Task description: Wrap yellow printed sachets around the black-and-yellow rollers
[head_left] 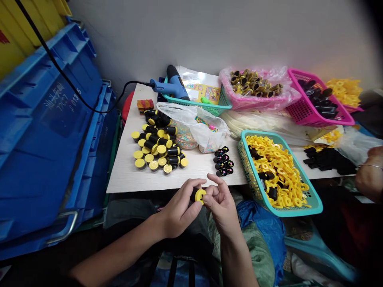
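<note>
Yellow-on-black: ring [200, 196] seated on tube [194, 195] end. Left hand [178, 210] grip closed round tube, right hand [220, 204] grip pinching ring. Capped pile [157, 149] up-left of the grip reads as done. Teal basket [316, 207] to its right holds many loose rings [284, 175], so plenty left.

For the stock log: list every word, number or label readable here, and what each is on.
"P 013": faint, on the blue crate; my best reading.
Chinese characters above it on the crate: too faint to read.
Print on the box in the back teal basket: too small to read.
Part between left hand and right hand: no text seen.
</note>
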A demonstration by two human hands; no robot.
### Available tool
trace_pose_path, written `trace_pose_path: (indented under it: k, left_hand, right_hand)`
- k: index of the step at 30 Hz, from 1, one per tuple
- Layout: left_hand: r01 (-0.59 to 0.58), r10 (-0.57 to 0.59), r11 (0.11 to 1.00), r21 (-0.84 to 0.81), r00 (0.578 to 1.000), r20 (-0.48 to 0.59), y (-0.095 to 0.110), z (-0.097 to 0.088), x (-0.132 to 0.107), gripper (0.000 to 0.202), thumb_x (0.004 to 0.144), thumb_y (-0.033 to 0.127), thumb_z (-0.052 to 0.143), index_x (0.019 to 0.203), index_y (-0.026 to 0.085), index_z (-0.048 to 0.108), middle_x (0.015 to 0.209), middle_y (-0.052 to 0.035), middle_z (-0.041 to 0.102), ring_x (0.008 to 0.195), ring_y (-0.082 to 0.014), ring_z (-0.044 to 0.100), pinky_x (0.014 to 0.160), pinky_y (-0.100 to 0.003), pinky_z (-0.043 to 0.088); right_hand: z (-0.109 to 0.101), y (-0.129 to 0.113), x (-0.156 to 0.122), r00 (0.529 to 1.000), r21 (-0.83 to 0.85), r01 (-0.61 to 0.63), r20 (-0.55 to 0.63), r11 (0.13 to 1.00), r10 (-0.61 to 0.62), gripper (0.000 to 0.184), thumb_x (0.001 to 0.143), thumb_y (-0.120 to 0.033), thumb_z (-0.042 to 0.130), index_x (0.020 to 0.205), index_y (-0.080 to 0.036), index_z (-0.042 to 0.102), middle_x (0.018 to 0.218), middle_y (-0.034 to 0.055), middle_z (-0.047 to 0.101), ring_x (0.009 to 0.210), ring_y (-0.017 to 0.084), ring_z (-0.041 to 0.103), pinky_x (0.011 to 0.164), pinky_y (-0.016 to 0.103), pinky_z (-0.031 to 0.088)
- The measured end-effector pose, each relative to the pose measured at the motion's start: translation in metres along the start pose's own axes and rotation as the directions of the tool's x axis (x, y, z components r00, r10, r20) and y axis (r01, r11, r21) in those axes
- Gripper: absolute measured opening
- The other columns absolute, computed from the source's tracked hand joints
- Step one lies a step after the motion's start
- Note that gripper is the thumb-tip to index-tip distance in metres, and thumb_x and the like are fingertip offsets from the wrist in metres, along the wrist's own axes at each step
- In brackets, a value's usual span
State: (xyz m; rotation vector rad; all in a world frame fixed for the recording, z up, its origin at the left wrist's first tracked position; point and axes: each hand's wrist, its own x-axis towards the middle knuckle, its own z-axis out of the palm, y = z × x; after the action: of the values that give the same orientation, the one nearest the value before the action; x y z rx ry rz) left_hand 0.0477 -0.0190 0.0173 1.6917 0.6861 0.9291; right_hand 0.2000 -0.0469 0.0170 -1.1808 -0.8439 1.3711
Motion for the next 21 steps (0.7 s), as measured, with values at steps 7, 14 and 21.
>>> trace_pose_path:
  k: [7,14,21]
  left_hand:
    - [-0.317,0.333,0.917,0.242,0.943,-0.025,-0.011,0.002,0.003,0.054,0.080,0.016,0.044,0.131,0.021,0.026,0.107,-0.0101,0.050,0.098,-0.0246,0.050,0.088,-0.044,0.042]
    - [-0.497,0.522,0.813,0.304,0.853,-0.002,-0.013,0.008,0.011,0.054,0.076,0.016,0.044,0.128,0.021,0.028,0.099,-0.0095,0.054,0.098,-0.0271,0.051,0.083,-0.047,0.041]
    - [-0.524,0.532,0.845,0.110,0.843,-0.071,-0.025,0.012,0.012,0.052,0.084,0.023,0.042,0.133,0.021,0.024,0.100,-0.0103,0.053,0.099,-0.0271,0.047,0.083,-0.049,0.042]
  right_hand:
    - [0.001,0.007,0.001,0.987,0.063,-0.048,0.154,0.997,0.038,0.053,0.071,-0.054,0.066,0.114,-0.025,0.055,0.091,0.0035,0.059,0.087,0.020,0.056,0.079,0.032,0.045]
    - [0.019,0.018,-0.001,0.979,0.237,-0.096,0.196,0.967,0.049,0.049,0.061,-0.061,0.068,0.086,-0.021,0.057,0.092,0.0074,0.058,0.094,0.027,0.053,0.085,0.040,0.044]
    - [0.013,0.021,-0.001,0.967,0.378,-0.139,0.250,0.915,0.044,0.049,0.070,-0.063,0.060,0.094,-0.019,0.063,0.098,0.0090,0.059,0.096,0.026,0.053,0.088,0.038,0.042]
